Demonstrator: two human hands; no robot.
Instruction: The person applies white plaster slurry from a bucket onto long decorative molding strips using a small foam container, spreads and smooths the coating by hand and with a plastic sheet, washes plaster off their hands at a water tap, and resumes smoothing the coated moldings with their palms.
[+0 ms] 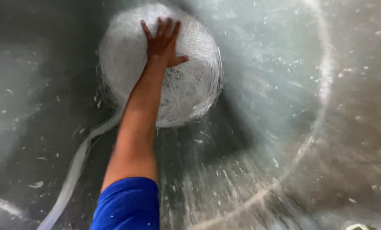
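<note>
Your left hand (162, 40) lies flat on a big round bundle of white fibre (156, 68), fingers (147, 30) spread wide and thumb sticking out to the right. The palm presses on the upper part of the bundle; nothing is clamped in it, the hand is simply open against the strands. Your arm (137, 127) reaches straight out from the lower middle of the view, bare from the wrist down to a bright blue sleeve (128, 204) at the bottom edge.

The bundle sits in the upper middle of the view, on a grey floor (284, 140). It looks like loose glassy threads wound into a ball (the strands cross in all directions). A long white strip (75, 166) of the same stuff trails from the bundle's lower left side and runs down to the bottom left corner.

The floor is streaked and dotted with small white flecks (37, 184), and a pale curved line (322, 85) sweeps across it on the right side. The picture is blurred there.

Your right hand does not show anywhere in the view.
</note>
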